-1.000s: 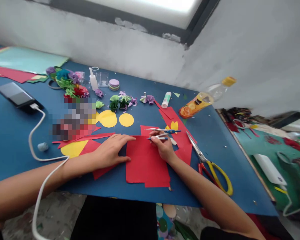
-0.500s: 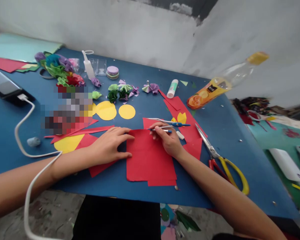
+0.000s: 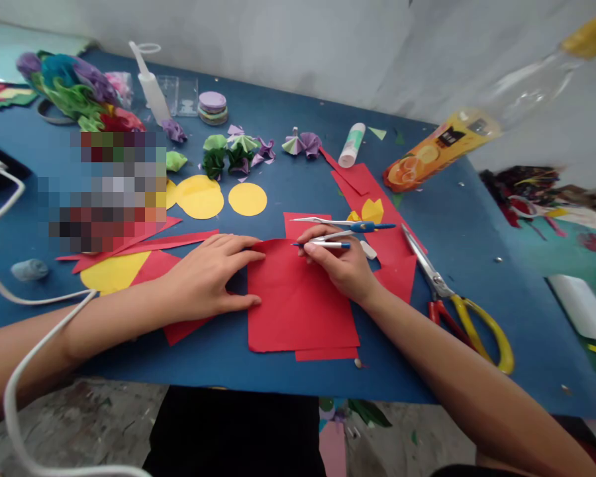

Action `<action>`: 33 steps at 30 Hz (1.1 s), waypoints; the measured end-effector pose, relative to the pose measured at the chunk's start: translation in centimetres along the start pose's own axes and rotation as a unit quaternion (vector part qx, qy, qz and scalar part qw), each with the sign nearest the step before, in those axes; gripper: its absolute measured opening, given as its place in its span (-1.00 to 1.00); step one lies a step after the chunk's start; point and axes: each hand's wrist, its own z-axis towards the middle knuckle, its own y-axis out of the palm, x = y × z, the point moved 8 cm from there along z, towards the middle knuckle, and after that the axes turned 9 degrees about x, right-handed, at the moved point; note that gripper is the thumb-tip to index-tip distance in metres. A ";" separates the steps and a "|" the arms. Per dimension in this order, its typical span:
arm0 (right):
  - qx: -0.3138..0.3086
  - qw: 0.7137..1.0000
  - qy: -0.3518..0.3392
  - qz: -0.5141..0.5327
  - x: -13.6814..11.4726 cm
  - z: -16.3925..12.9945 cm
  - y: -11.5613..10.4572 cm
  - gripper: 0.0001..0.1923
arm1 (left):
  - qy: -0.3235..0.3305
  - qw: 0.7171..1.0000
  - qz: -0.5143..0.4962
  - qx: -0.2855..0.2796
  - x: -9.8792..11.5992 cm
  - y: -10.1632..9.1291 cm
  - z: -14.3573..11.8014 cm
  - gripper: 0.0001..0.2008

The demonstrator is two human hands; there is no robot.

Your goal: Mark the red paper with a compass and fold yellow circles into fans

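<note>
Left hand [image 3: 206, 281] flat, fingers spread; right hand [image 3: 340, 265] in pinch grip.

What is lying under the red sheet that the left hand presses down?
Under the red sheet a second red piece shows along its near edge, on the blue table. Anything else beneath is covered. The left hand lies flat on its edge.

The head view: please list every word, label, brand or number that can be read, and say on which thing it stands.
No text can be read.
Bottle: its orange label shows orange slices and a dark patch with print, too blurred to read.
Glue stick: no legible print.
Compass by the right hand, and red paper under the left hand: no markings seen.
</note>
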 end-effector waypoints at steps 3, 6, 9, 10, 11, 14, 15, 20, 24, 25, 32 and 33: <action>-0.004 1.000 -0.001 0.007 0.3 0.1 0.0 -0.92 | -0.002 1.000 0.001 0.003 0.0 0.0 0.0 -0.49; 0.023 0.999 0.018 0.045 1.0 0.1 -0.4 -0.92 | -0.010 1.000 0.000 0.007 -0.1 0.0 0.0 -0.50; 0.063 0.993 0.039 0.091 1.5 0.0 -1.1 -0.90 | -0.013 1.000 -0.006 0.007 -0.2 0.1 -0.1 -0.48; 0.072 0.991 0.041 0.101 1.6 -0.1 -1.2 -0.90 | -0.015 1.000 -0.007 0.007 -0.2 0.1 -0.1 -0.46; 0.079 0.990 0.038 0.109 1.5 -0.1 -1.3 -0.91 | -0.018 1.000 -0.007 0.007 -0.3 0.1 -0.1 -0.45; 0.102 0.987 0.012 0.122 1.0 -0.2 -1.8 -0.92 | -0.027 1.000 -0.008 0.005 -0.3 0.1 -0.1 -0.41; 0.115 0.986 0.004 0.121 0.9 -0.2 -2.0 -0.92 | -0.028 1.000 -0.009 0.004 -0.3 0.1 -0.1 -0.41; 0.196 0.976 -0.025 0.094 0.3 -0.2 -3.5 -0.90 | -0.023 0.999 -0.022 0.022 -0.1 -0.1 -0.1 -0.43; 0.251 0.960 -0.081 0.097 -0.7 -0.4 -4.7 -0.90 | -0.056 0.994 -0.034 0.084 -0.5 -1.0 -0.1 -0.44; 0.264 0.955 -0.088 0.101 -0.8 -0.4 -5.0 -0.89 | -0.064 0.991 -0.032 0.113 -0.6 -1.6 -0.1 -0.42; 0.315 0.932 -0.009 0.177 0.6 0.0 -5.7 -0.74 | -0.014 0.944 -0.010 0.330 1.2 -5.9 -1.6 -0.28; 0.315 0.931 0.000 0.182 0.8 0.0 -5.6 -0.73 | -0.011 0.939 -0.026 0.343 1.3 -6.2 -1.9 -0.29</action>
